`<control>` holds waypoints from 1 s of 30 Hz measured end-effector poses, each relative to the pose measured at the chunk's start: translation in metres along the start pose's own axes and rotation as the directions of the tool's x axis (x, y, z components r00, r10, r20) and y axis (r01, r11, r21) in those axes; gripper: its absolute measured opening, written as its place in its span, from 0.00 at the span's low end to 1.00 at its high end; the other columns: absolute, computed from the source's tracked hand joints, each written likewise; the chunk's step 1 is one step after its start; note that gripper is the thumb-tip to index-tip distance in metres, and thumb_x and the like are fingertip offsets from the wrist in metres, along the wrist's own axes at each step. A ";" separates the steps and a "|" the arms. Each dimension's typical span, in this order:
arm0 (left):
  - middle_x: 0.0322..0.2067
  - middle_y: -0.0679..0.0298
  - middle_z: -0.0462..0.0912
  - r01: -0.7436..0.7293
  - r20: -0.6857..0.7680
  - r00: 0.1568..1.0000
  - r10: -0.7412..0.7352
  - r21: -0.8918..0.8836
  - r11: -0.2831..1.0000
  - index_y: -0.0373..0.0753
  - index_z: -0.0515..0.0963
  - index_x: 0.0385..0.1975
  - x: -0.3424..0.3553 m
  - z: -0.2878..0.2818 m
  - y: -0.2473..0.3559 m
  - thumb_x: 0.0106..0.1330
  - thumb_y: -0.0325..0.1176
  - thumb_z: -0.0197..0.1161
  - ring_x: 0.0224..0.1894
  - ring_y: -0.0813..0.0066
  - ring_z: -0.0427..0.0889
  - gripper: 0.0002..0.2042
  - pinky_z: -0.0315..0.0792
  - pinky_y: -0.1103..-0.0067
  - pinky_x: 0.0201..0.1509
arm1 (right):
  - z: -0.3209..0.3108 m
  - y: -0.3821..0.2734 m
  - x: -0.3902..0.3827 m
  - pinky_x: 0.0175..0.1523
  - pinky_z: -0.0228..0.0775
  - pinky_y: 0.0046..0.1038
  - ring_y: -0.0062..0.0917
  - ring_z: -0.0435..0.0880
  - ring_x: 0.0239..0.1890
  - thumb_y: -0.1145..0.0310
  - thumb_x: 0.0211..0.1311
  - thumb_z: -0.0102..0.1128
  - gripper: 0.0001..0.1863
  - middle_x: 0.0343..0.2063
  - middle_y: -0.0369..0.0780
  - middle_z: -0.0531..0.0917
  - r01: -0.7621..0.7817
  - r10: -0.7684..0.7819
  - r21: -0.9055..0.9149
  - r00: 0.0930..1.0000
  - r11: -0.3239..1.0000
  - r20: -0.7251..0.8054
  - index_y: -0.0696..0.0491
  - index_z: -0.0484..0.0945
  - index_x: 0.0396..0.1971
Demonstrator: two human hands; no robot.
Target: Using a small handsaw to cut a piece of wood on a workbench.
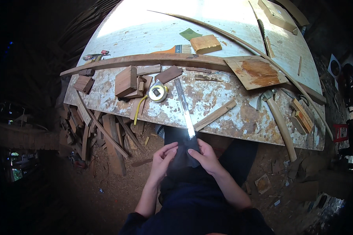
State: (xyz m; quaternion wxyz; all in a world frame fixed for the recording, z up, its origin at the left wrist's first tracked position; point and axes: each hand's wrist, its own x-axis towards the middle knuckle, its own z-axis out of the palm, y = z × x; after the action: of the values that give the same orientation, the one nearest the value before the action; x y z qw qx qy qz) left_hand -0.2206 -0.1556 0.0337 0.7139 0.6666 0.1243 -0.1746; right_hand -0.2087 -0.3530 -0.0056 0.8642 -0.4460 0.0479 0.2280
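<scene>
In front of my lap, both hands are at a dark, sheet-like piece (179,155), perhaps sandpaper or cloth; its kind is unclear. My left hand (161,159) is closed at its left edge, thumb and fingers together. With the thumb pressed on top, my right hand (206,158) grips its right part. A narrow metal strip (184,106) runs from the tabletop over the near edge toward my right hand; its lower end shines brightly at the dark piece. I cannot tell whether the strip is held.
On the worn table (247,113) lie a tape measure (157,92), wood blocks (125,81), a hammer (280,123), a paintbrush (176,49), a stained board (257,72) and a long curved wooden strip (223,33). Offcuts (113,147) are piled below the left edge.
</scene>
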 end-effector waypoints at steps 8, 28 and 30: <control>0.45 0.63 0.85 -0.037 0.078 0.996 0.034 0.038 0.999 0.32 0.79 0.55 0.002 -0.002 0.010 0.69 0.27 0.66 0.44 0.78 0.82 0.16 0.75 0.84 0.49 | 0.003 0.001 0.000 0.57 0.74 0.23 0.17 0.80 0.51 0.77 0.70 0.60 0.18 0.50 0.38 0.82 0.040 -0.040 -0.027 0.999 0.999 0.001 0.61 0.72 0.57; 0.32 0.66 0.87 -0.034 -0.143 0.989 0.041 0.048 0.998 0.31 0.84 0.40 0.031 -0.037 -0.032 0.67 0.27 0.70 0.33 0.84 0.83 0.07 0.77 0.84 0.39 | 0.018 -0.001 -0.003 0.29 0.67 0.15 0.08 0.76 0.28 0.67 0.77 0.55 0.13 0.32 0.31 0.80 0.062 -0.062 0.000 0.995 0.998 -0.083 0.57 0.74 0.53; 0.32 0.65 0.88 -0.040 -0.182 0.981 0.074 0.181 0.983 0.30 0.83 0.41 0.031 -0.035 -0.032 0.66 0.26 0.70 0.33 0.84 0.84 0.08 0.77 0.83 0.39 | 0.021 0.004 0.001 0.44 0.72 0.15 0.09 0.78 0.41 0.72 0.75 0.56 0.11 0.41 0.34 0.83 0.156 -0.159 -0.084 0.987 0.984 -0.024 0.59 0.74 0.52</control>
State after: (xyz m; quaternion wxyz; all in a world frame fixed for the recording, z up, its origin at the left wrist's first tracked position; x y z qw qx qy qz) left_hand -0.2035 -0.1251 -0.0112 0.6417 0.7442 0.1560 -0.1006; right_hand -0.2125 -0.3343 0.0034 0.8596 -0.4870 0.0164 0.1539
